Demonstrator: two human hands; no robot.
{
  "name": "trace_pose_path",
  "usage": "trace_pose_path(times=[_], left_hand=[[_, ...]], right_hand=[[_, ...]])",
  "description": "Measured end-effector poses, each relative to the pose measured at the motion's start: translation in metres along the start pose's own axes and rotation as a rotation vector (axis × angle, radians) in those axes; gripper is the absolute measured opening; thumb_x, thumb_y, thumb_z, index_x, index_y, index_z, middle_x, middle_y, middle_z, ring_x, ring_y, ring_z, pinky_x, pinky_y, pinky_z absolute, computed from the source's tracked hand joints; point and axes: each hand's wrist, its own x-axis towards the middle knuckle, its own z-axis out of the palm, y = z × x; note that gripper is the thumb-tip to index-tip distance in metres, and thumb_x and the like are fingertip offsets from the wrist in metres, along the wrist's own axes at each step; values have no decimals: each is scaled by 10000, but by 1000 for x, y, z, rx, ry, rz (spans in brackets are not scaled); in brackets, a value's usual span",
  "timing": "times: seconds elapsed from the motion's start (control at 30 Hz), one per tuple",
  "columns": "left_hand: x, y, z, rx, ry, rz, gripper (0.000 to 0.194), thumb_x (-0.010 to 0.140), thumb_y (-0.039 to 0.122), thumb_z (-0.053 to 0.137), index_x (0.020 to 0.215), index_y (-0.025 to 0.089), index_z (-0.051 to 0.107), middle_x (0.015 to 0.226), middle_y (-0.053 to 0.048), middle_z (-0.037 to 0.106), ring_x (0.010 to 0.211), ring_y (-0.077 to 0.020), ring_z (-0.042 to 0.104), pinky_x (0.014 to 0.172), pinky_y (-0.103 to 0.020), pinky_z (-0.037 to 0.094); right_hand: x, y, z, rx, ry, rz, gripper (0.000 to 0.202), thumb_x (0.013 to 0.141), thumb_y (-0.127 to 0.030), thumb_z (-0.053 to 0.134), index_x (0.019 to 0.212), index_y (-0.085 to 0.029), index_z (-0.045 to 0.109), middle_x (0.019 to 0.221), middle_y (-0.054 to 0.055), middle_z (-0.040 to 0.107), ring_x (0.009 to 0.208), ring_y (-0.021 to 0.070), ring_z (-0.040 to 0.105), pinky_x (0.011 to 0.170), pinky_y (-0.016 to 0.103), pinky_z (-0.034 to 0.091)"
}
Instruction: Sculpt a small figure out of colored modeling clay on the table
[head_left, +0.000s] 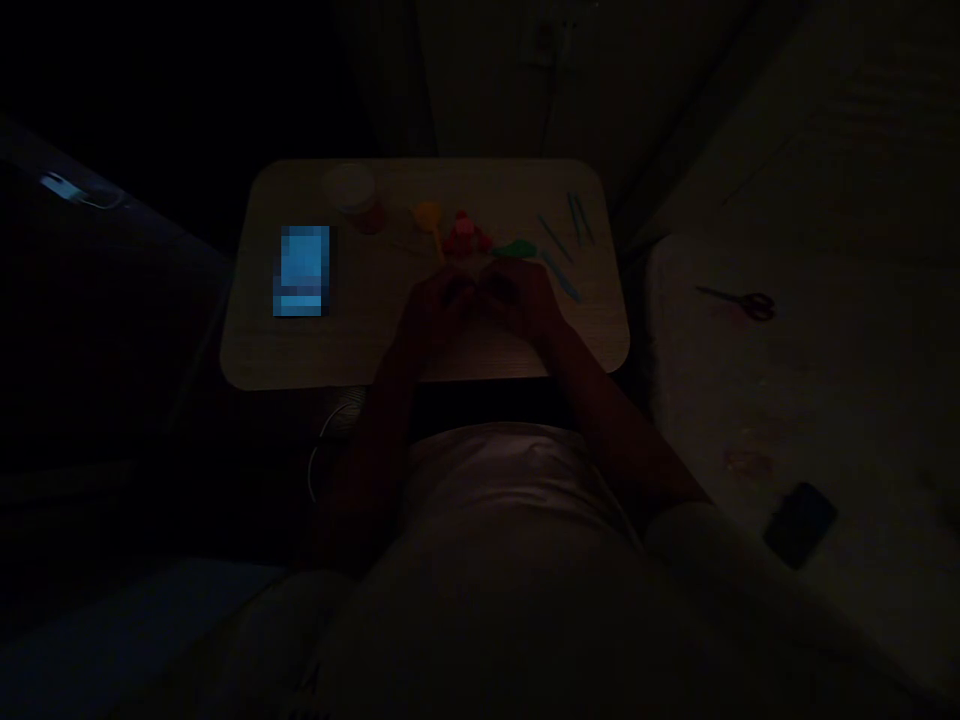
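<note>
In dim light, my left hand (439,310) and my right hand (523,298) meet over the middle of a small wooden table (352,345). The fingers of both are curled in toward each other, and whatever lies between them is too dark to make out. Just beyond the fingertips sits a red object (465,235) with a pinkish top. Left of it lies a yellow spoon-like tool (429,218). A green piece (516,249) rests close to my right hand's knuckles, beside a light blue stick-like tool (561,277).
Farther right lie several thin blue sticks (576,218). A tub (351,186) stands at the back left, behind a lit, blurred screen (302,272). Scissors (739,302) and a dark phone-like object (800,525) rest on the pale surface at right.
</note>
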Motion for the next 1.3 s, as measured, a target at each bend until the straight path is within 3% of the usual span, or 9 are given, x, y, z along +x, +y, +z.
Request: trace_pose_path(times=[1.3], left_hand=[[0, 3, -1, 56, 1, -24, 131, 966, 320, 605, 956, 218, 687, 904, -28, 724, 891, -202, 681, 834, -327, 542]], right_hand=[[2, -13, -6, 48, -35, 90, 223, 922, -434, 643, 1007, -233, 693, 861, 58, 703, 869, 250, 654, 831, 401, 527]])
